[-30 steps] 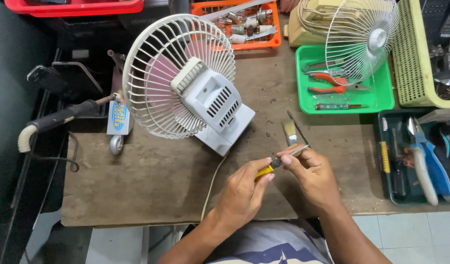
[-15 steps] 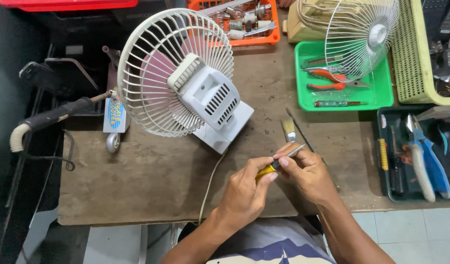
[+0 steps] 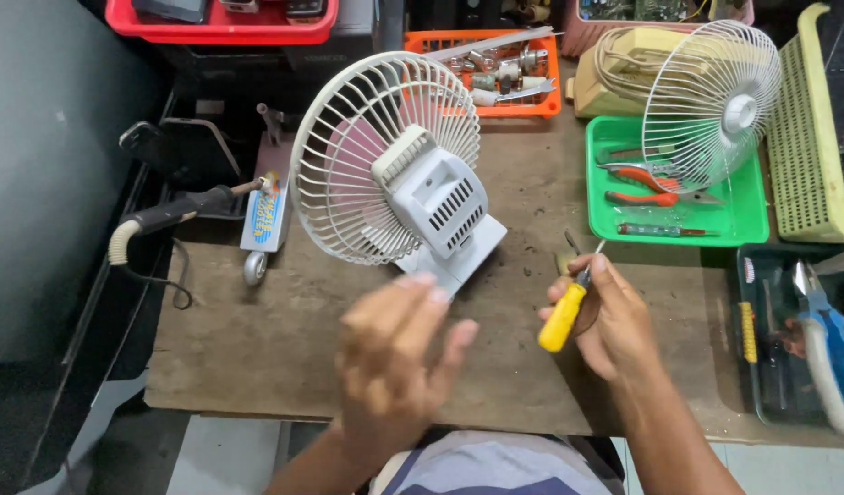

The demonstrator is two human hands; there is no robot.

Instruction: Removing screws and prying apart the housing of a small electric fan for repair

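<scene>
A small white table fan (image 3: 413,188) lies face down on the wooden workbench (image 3: 257,339), its grille to the left and its motor housing up. My right hand (image 3: 614,316) holds a yellow-handled screwdriver (image 3: 569,307) upright, just right of the fan's base. My left hand (image 3: 394,357) hovers blurred in front of the fan, fingers apart, holding nothing.
A loose fan grille (image 3: 711,101) leans over a green tray (image 3: 752,215) with red-handled pliers (image 3: 646,183). An orange parts bin (image 3: 546,96) sits at the back, a yellow basket (image 3: 807,156) at right, blue-handled cutters (image 3: 825,353) in a dark tray, a soldering iron (image 3: 165,220) at left.
My left hand has let go of the screwdriver and moved left toward the fan. My right hand now holds the screwdriver alone, tilted more upright.
</scene>
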